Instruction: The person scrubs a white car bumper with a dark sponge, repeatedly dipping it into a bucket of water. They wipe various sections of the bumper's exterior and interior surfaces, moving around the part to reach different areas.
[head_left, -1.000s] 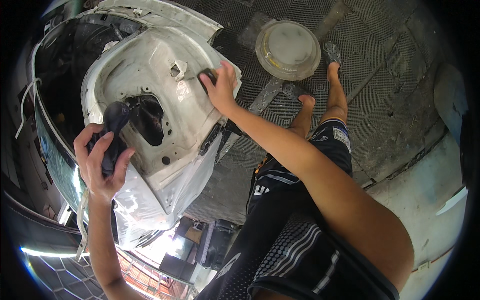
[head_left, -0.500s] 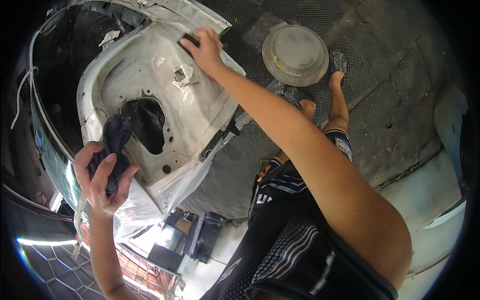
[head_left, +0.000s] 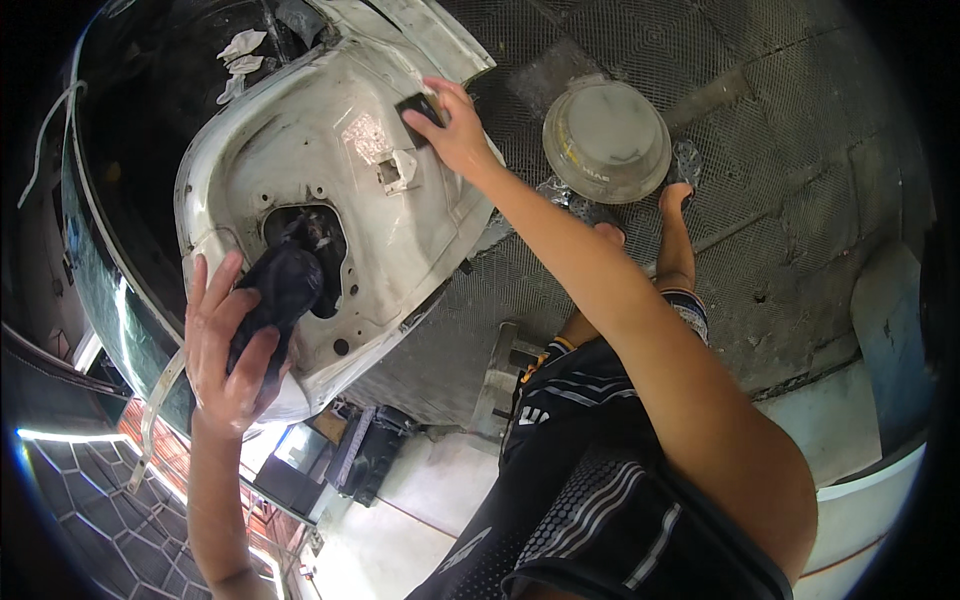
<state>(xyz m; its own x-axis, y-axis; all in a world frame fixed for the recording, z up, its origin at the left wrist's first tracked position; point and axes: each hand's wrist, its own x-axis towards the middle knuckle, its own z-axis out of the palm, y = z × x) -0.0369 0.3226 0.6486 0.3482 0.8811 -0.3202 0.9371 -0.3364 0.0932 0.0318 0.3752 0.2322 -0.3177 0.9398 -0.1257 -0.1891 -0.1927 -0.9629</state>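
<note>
A bare off-white car body panel (head_left: 235,160), with a large oval opening and several small holes, fills the upper left. My right hand (head_left: 465,135) grips a small dark block (head_left: 414,108), likely a sanding block, and presses it on the panel near its far right edge. A shiny, wet-looking patch (head_left: 362,135) lies just left of the block. My left hand (head_left: 222,345) has its fingers curled around a bunched dark cloth (head_left: 283,285), held in front of the oval opening's lower left side. Whether the cloth touches the panel I cannot tell.
A round tub (head_left: 607,140) with grey, murky contents stands on the patterned dark floor mat (head_left: 780,110), beside my feet. Curved dark glass (head_left: 100,270) borders the panel at left, with a loose pale strip (head_left: 155,420) hanging there. Dark cases (head_left: 375,455) lie lower down.
The view has shifted, so the panel and tub sit lower and further right. My left hand with the cloth has moved right toward the oval opening. My right hand still holds the block on the panel.
</note>
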